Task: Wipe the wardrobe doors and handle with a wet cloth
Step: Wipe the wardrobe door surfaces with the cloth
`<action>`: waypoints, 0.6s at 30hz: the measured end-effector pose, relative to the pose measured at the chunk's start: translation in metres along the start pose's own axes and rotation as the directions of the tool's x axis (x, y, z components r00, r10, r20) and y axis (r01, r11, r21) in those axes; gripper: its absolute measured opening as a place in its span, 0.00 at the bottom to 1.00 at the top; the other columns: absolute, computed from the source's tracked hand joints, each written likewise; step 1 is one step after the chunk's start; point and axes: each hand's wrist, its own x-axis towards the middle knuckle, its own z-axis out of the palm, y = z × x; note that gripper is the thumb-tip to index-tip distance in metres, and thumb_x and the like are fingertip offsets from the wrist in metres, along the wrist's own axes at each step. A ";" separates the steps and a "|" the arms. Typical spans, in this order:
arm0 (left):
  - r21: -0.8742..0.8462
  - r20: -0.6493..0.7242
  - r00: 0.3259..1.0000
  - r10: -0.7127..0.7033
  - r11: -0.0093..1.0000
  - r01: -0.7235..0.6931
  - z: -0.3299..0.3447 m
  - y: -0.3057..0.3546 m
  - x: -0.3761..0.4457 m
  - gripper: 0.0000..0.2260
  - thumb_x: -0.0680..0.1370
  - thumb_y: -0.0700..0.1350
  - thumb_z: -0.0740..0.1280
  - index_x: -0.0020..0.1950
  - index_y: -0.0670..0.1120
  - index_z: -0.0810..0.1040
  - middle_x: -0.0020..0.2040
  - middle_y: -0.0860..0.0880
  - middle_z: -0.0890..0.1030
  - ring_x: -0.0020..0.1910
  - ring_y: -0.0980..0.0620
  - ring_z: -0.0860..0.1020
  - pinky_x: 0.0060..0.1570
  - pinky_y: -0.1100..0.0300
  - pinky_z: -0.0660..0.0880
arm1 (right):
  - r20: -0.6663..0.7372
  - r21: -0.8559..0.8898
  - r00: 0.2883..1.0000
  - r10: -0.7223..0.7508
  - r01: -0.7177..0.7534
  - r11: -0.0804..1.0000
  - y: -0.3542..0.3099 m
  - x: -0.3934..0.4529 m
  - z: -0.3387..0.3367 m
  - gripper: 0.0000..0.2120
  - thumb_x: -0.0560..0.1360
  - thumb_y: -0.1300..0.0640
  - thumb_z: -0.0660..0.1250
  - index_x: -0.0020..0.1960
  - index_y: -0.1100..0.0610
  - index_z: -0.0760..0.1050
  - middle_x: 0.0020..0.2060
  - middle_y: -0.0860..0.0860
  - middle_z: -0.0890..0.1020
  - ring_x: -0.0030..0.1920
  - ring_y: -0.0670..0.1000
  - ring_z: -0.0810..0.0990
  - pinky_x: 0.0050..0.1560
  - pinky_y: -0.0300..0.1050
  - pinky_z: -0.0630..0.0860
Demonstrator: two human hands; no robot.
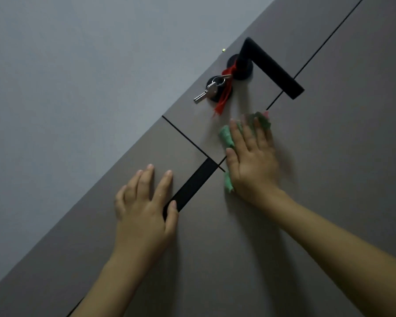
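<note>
The grey-brown wardrobe door [318, 156] fills the right and lower part of the head view, seen tilted. A black lever handle [270, 67] sticks out near the top. My right hand [252, 161] presses flat on a green cloth [226, 137] against the door just below the handle; its fingers are straight and its far edge is blurred. My left hand [144, 207] rests flat on the door lower left, fingers spread, thumb at the end of a black inlay strip [192, 184].
Silver keys [204, 93] on a ring with a red ribbon [223, 101] hang from the black lock below the handle. Thin black grooves divide the door into panels. A grey wall [78, 88] lies to the left of the door's edge.
</note>
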 end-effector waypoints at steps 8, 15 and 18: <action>0.019 0.021 0.997 0.068 0.997 -0.068 -0.003 -0.011 -0.002 0.26 0.74 0.54 0.55 0.69 0.49 0.73 0.69 0.39 0.71 0.67 0.45 0.63 0.60 0.52 0.58 | 0.082 0.039 0.860 -0.503 0.501 0.864 -0.010 -0.021 0.001 0.23 0.81 0.47 0.49 0.74 0.54 0.64 0.72 0.55 0.67 0.74 0.57 0.62 0.75 0.53 0.53; 0.046 0.041 0.991 0.125 0.991 -0.127 -0.004 -0.023 0.001 0.25 0.75 0.53 0.55 0.70 0.49 0.72 0.69 0.42 0.72 0.66 0.46 0.64 0.57 0.54 0.59 | -0.038 0.027 0.957 -0.287 0.288 0.957 -0.042 0.042 0.015 0.25 0.80 0.48 0.51 0.74 0.56 0.64 0.73 0.57 0.66 0.74 0.59 0.60 0.74 0.54 0.50; -0.023 0.038 0.990 0.136 0.990 -0.136 -0.008 -0.031 0.002 0.25 0.75 0.51 0.55 0.70 0.46 0.72 0.70 0.44 0.72 0.67 0.48 0.65 0.58 0.55 0.59 | 0.069 0.027 0.889 -0.452 0.452 0.892 -0.028 -0.012 0.008 0.24 0.81 0.48 0.50 0.75 0.54 0.61 0.74 0.55 0.62 0.76 0.57 0.57 0.75 0.56 0.53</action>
